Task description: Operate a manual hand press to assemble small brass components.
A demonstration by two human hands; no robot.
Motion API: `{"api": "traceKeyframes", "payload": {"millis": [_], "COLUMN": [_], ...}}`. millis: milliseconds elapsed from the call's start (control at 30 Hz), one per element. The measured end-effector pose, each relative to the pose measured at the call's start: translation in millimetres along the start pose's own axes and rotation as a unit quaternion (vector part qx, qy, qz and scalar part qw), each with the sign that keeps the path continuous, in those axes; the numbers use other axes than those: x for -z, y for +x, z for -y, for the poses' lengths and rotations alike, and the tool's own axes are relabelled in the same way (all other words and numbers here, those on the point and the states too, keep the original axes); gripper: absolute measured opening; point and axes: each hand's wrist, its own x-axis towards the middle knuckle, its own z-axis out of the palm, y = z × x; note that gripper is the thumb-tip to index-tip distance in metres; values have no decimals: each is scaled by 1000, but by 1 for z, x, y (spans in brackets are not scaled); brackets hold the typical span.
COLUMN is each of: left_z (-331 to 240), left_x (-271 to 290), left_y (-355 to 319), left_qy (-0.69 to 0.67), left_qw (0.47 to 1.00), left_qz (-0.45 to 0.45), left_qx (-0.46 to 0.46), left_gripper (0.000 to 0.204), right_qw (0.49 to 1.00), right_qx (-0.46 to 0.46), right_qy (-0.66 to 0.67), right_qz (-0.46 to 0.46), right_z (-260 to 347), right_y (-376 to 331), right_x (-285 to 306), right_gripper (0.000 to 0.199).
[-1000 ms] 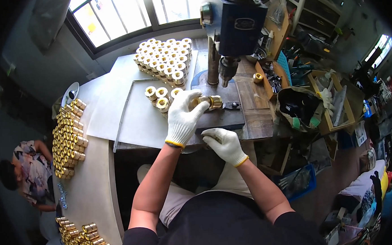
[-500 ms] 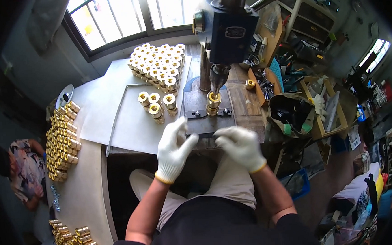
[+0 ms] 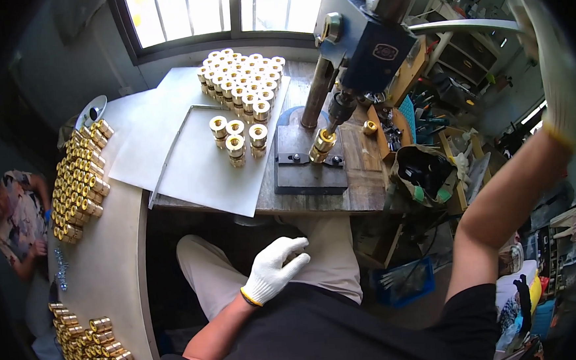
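My right hand (image 3: 547, 52), in a white knit glove and blurred, is raised at the far right, at the end of the long metal lever (image 3: 466, 25) of a blue press (image 3: 372, 49). Its fingers appear closed round that lever. Below the press head, the chuck (image 3: 341, 107) meets a brass fitting (image 3: 323, 145) standing on the dark base plate (image 3: 301, 179). Gloved too, my left hand (image 3: 277, 270) hovers over my lap, thumb apart from the fingers, holding nothing. Several brass fittings (image 3: 235, 147) stand on the grey sheet, left of the press.
A dense group of brass fittings (image 3: 242, 84) stands by the window. More fittings lie in piles (image 3: 80, 186) on the left table (image 3: 118, 256), beyond which sits another person (image 3: 20, 216). At right are a black-lined bag (image 3: 426, 171), a wooden tray (image 3: 391, 134) and a blue crate (image 3: 406, 281).
My right hand has gone from in front of the press up to the lever at far right. My left hand has drawn back over my lap. The view has tilted.
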Motion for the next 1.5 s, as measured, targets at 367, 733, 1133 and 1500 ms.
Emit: {"api": "traceKeyframes", "payload": {"millis": [367, 733, 1133, 1500], "left_z": [-81, -164, -43, 44], "left_x": [-8, -92, 65, 117], "left_y": [80, 194, 128, 180], "left_qy": [91, 101, 290, 391], "left_qw": [943, 839, 866, 863], "left_qz": [22, 18, -198, -285], "left_qx": [-318, -535, -355, -143], "left_gripper": [45, 64, 43, 45], "right_qw": [905, 948, 967, 961], "right_qx": [-253, -200, 146, -87], "right_qy": [28, 32, 208, 264], "right_qz": [341, 244, 22, -15], "right_z": [5, -19, -40, -51], "right_y": [-254, -269, -242, -58], "right_x": [-21, -53, -5, -13], "right_gripper": [60, 55, 27, 41]}}
